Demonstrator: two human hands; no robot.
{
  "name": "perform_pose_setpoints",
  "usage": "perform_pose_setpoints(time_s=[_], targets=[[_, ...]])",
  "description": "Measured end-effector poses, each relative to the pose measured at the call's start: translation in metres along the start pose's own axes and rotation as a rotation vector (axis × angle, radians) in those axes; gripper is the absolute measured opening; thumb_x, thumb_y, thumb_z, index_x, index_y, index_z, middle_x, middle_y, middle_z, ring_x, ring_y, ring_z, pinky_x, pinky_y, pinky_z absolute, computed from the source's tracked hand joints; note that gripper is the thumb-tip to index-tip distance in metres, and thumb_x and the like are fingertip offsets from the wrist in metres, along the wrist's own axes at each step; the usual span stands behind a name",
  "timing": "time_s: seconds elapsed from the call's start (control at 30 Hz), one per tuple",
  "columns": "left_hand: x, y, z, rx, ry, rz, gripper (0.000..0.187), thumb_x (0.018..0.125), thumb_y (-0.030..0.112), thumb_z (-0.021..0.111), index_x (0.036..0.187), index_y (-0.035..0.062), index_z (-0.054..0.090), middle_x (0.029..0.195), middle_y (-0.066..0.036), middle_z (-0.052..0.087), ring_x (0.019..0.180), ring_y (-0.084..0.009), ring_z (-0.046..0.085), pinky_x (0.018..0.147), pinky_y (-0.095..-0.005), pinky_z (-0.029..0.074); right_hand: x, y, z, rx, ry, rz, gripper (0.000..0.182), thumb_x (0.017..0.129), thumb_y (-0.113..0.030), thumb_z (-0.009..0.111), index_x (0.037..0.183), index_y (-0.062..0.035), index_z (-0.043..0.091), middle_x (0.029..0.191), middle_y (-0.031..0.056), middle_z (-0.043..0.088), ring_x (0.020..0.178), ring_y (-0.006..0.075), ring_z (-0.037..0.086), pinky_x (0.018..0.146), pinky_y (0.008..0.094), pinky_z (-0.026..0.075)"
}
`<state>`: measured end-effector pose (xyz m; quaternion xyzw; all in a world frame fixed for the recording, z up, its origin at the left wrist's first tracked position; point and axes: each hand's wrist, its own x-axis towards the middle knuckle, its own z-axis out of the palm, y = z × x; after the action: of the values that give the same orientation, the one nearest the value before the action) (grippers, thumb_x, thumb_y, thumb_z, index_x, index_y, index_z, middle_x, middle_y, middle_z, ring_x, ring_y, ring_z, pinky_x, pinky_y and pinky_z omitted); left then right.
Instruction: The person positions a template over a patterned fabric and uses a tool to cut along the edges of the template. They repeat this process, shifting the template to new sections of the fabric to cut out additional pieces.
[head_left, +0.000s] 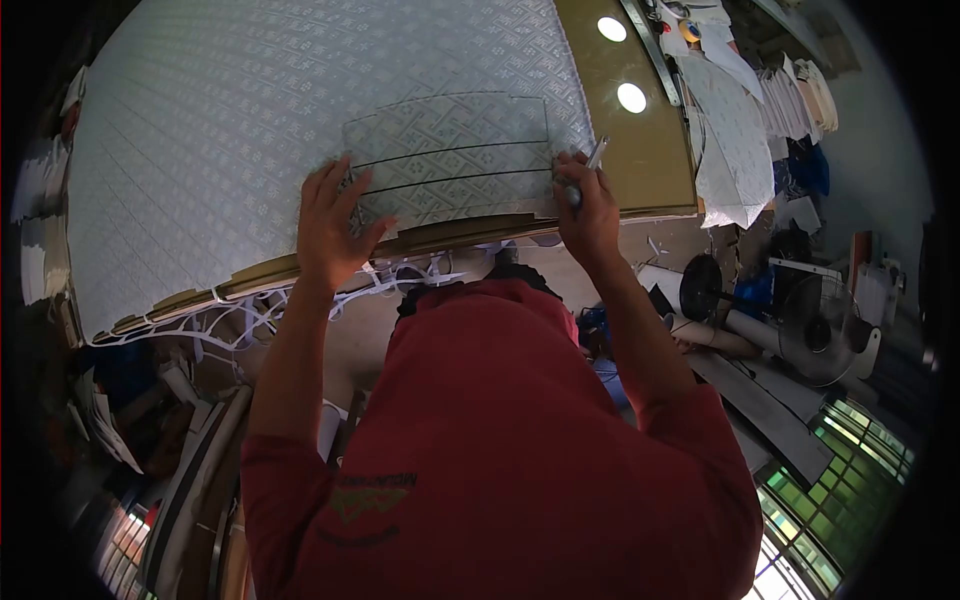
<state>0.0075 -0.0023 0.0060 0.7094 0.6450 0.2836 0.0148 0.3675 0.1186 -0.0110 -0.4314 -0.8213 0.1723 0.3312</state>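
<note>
Pale patterned fabric [230, 110] covers most of the table in layers. Near its front edge lies a see-through sheet [455, 158] with a curved top edge and two dark lines across it; the fabric's pattern shows through. My left hand [333, 225] rests at the sheet's left edge, fingers spread and holding nothing. At the right edge, my right hand [587, 208] has its fingers closed around a silver pen [597, 153], which points up and away. Its fingertips are at the sheet's corner; exact contact is hard to see.
Brown tabletop [645, 165] shows to the right, with a metal ruler [652, 52] and paper patterns [730, 145] beyond. Loose white fabric strips [235, 318] hang below the front edge. A standing fan [815, 330] and rolls of material lie at the lower right.
</note>
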Motion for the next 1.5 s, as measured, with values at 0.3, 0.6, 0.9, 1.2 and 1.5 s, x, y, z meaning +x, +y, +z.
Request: perform_pose_setpoints(time_s=[0.3,0.6,0.9,1.2,1.5], targets=[[0.0,-0.002,0.001,0.008,-0.02,-0.007,0.07,0.072,0.029,0.092,0.135,0.0104,0.068,0.151,-0.019,0.054,0.137,-0.0439,0.048,0.114,-0.0543,0.042,0.004,0.007,-0.007,0.089,0.031,0.06,0.039,0.081,0.011,0.061,0.117,-0.0048,0.059,0.127,0.0189,0.073,0.125,0.0415,0.065,0.104,0.048,0.054],[0.0,-0.005,0.003,0.03,0.003,-0.009,0.068,0.074,0.034,0.092,0.133,0.0103,0.068,0.148,-0.018,0.056,0.136,-0.0423,0.049,0.113,-0.0533,0.043,0.014,-0.011,-0.002,0.102,-0.02,0.008,0.035,0.088,0.005,0.068,0.12,-0.0055,0.059,0.131,0.017,0.072,0.129,0.0403,0.063,0.105,0.0471,0.053],[-0.003,-0.003,0.002,0.046,-0.05,-0.042,0.065,0.078,0.038,0.089,0.133,0.0097,0.068,0.151,-0.018,0.055,0.14,-0.0408,0.047,0.118,-0.0541,0.038,0.013,-0.002,0.002,0.014,-0.155,-0.146,0.045,0.082,-0.008,0.083,0.119,-0.0073,0.059,0.133,0.0142,0.071,0.128,0.0418,0.062,0.104,0.0483,0.053],[-0.004,-0.003,0.003,0.041,-0.031,-0.039,0.066,0.08,0.04,0.088,0.135,0.0103,0.068,0.151,-0.017,0.055,0.14,-0.0406,0.048,0.119,-0.0564,0.036,0.013,0.002,0.004,0.0,-0.133,-0.239,0.047,0.08,-0.011,0.085,0.119,-0.0065,0.06,0.134,0.015,0.07,0.127,0.0426,0.062,0.104,0.0477,0.053],[-0.005,-0.005,0.004,0.046,-0.042,-0.04,0.067,0.076,0.043,0.09,0.132,0.0116,0.07,0.149,-0.016,0.057,0.14,-0.0403,0.048,0.119,-0.0582,0.036,0.013,0.001,0.002,0.031,-0.164,-0.175,0.045,0.079,-0.008,0.085,0.117,-0.0063,0.061,0.135,0.0139,0.07,0.129,0.0404,0.061,0.105,0.0479,0.052]])
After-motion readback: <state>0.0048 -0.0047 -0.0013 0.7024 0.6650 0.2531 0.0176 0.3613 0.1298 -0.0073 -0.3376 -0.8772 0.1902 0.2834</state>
